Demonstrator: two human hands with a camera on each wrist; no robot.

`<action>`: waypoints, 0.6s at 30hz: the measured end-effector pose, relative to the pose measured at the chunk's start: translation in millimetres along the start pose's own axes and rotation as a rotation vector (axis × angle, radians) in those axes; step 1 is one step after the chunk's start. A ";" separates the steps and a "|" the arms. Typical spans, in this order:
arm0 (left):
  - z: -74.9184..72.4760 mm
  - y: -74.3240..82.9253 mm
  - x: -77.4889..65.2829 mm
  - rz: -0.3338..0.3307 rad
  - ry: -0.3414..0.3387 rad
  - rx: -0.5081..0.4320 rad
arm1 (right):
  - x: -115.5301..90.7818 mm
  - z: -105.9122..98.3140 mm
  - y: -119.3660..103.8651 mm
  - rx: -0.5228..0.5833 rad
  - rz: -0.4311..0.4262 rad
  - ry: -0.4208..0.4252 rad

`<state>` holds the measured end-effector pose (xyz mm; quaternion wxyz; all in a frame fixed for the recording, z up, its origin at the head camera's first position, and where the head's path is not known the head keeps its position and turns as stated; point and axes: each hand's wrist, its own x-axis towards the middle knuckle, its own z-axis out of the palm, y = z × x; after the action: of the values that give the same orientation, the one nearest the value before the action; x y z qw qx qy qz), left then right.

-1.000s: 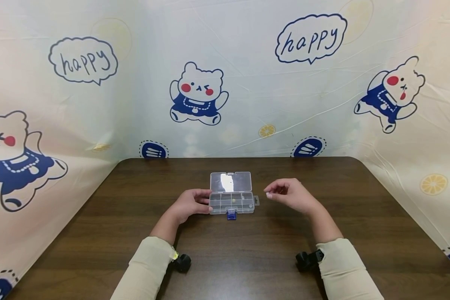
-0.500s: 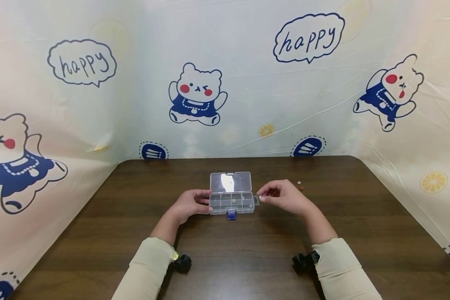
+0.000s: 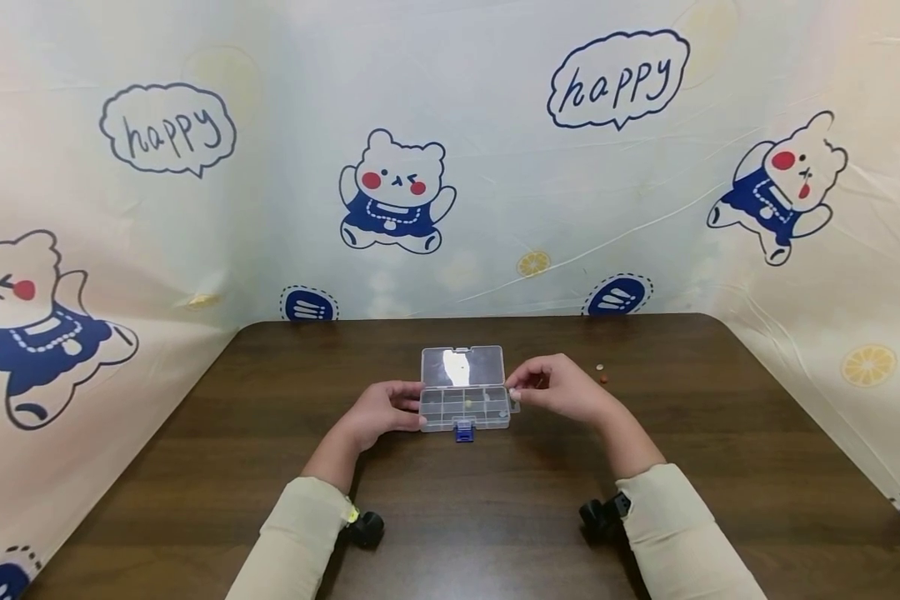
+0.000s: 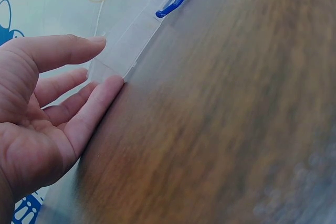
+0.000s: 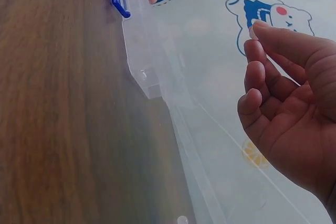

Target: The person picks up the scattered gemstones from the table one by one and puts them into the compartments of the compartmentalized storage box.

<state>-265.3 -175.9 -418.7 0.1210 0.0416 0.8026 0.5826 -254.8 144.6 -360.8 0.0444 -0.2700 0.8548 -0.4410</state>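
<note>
A clear plastic compartment box (image 3: pixel 453 408) with a blue latch (image 3: pixel 464 432) lies on the table with its lid (image 3: pixel 483 367) raised at the back. The left hand (image 3: pixel 375 412) holds the left end of the box, thumb and fingers at its corners. By the right end, the right hand (image 3: pixel 558 387) pinches a small white piece (image 5: pixel 253 33) between thumb and index finger, its other fingers loosely bent. Several small pieces show inside the box, among them a yellowish one (image 3: pixel 468 404).
On the brown table (image 3: pixel 465 517), behind the right hand, lie a small whitish piece (image 3: pixel 599 367) and a reddish-brown one (image 3: pixel 604 379). A printed cloth (image 3: pixel 495 208) hangs around the back and sides. Black wrist cameras (image 3: pixel 366 530) sit at both cuffs.
The right hand has moved left to the box's right end, still pinching the white piece. Two small pieces behind it have come into view. The left hand has kept its place.
</note>
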 end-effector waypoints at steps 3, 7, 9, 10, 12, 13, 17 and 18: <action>-0.3 -0.4 0.4 0.007 -0.009 -0.001 | 4.2 1.0 -1.3 -0.002 -0.010 -0.017; -1.1 -1.5 1.2 0.017 -0.022 0.000 | 9.4 2.8 -4.8 -0.016 -0.021 -0.041; -1.0 -1.4 1.3 0.018 -0.026 -0.002 | 11.8 3.7 -6.5 -0.022 -0.020 -0.047; -0.9 -1.3 1.3 0.019 -0.027 -0.003 | 13.0 4.0 -7.3 -0.023 -0.023 -0.050; -0.8 -1.0 1.2 0.016 -0.025 -0.004 | 15.6 4.5 -8.7 -0.024 -0.026 -0.054; -0.7 -0.7 0.9 0.013 -0.023 -0.003 | 16.9 4.8 -9.2 -0.023 -0.027 -0.056; -0.8 -0.4 0.0 0.003 -0.006 0.007 | 22.3 5.7 -9.8 -0.021 -0.035 -0.069; -0.8 -0.3 -0.3 0.003 -0.004 0.009 | 23.8 6.1 -9.5 -0.021 -0.036 -0.074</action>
<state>-265.2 -176.8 -418.7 0.1214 0.0447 0.8048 0.5792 -269.1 123.8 -353.2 0.0653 -0.3019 0.8520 -0.4227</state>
